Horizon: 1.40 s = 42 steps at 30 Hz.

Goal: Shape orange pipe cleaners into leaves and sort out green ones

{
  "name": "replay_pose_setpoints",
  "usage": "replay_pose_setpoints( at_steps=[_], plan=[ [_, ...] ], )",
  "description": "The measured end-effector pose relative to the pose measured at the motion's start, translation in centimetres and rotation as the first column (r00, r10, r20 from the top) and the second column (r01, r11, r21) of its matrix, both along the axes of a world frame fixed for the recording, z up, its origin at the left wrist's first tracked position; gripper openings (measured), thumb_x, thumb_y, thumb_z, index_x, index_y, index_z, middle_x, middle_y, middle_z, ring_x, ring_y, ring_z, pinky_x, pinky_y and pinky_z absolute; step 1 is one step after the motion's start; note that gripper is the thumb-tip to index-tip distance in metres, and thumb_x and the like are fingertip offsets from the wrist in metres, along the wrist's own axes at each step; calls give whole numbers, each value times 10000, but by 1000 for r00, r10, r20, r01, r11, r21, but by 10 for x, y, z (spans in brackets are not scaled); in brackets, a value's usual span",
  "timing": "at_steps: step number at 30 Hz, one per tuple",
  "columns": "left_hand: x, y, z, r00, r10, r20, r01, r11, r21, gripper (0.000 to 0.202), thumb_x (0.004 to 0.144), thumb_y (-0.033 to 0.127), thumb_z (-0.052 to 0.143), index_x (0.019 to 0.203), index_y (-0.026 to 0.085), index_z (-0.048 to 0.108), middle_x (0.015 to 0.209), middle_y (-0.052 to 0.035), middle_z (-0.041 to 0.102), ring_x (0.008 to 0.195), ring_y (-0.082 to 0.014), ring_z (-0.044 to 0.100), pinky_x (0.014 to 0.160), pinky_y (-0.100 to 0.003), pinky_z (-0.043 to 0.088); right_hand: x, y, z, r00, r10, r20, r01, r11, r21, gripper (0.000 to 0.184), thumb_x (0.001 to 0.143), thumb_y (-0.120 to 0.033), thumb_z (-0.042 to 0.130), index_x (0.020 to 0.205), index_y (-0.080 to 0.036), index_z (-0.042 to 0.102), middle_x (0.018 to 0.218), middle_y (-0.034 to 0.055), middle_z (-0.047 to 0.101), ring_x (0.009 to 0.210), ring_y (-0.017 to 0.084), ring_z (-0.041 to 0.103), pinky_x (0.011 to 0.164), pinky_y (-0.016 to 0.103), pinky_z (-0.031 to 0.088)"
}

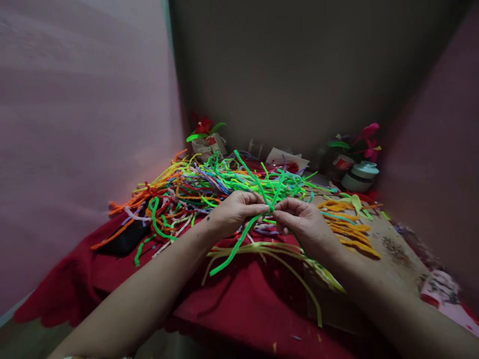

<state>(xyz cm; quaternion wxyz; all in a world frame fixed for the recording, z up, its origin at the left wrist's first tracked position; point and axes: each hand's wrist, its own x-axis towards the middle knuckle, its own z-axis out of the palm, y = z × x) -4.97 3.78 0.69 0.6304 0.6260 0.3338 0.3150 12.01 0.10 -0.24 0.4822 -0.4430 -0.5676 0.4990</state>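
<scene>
My left hand (235, 212) and my right hand (305, 222) meet over the middle of the red cloth (247, 299), both pinched on bright green pipe cleaners (239, 244). One green stem hangs down to the left from my left fingers; others fan upward between the hands. Behind the hands lies a big tangled pile of pipe cleaners (194, 187) in green, orange, yellow, purple and white. Pale yellow-green stems (269, 252) lie on the cloth beneath my wrists.
Orange and yellow pipe-cleaner pieces (352, 234) lie to the right on a bare board. A white lidded jar (361, 175) and pink artificial flowers (368, 139) stand at the back right; a red flower in a small box (205, 137) stands at the back left. Walls close in on all sides.
</scene>
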Motion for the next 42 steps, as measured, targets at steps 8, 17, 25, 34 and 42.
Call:
replay_pose_setpoints(
  at_steps=[8,17,25,34,42],
  plan=[
    [4,-5,1,998,54,41,-49,992,-119,289,642,362,697,695,111,565,520,40,493,419,-39,406,427,-175,288,2,0,-1,997,64,-38,-65,998,-21,210,691,-316,658,798,-160,567,500,-32,573,430,88,485,449,227,382],
    [7,-8,1,997,76,23,-72,987,-147,294,676,391,678,663,128,546,473,52,467,375,-26,351,390,-165,254,2,-1,5,999,42,-21,-42,999,-11,239,656,-349,686,737,-157,569,494,-38,565,427,91,496,452,231,388],
    [11,-9,0,988,150,-31,-151,987,-50,307,685,381,655,589,136,497,447,63,409,385,-34,340,397,-176,234,1,-1,3,999,47,-3,-47,999,10,232,658,-352,686,720,-157,578,479,-46,547,422,85,483,444,225,373],
    [14,-13,-1,973,163,160,-150,985,-88,276,682,300,648,556,144,459,423,69,400,377,-31,331,405,-181,242,0,2,-2,949,98,-300,-126,989,-77,261,620,-280,734,838,-177,632,638,-18,615,502,86,509,482,223,399],
    [12,-10,-6,941,-96,325,185,949,-255,179,731,263,604,668,138,493,414,91,322,306,-4,211,344,-157,167,4,-1,-2,916,228,-330,-240,971,4,478,614,-198,736,1075,-274,635,721,-33,603,576,84,510,579,235,451]
  ],
)
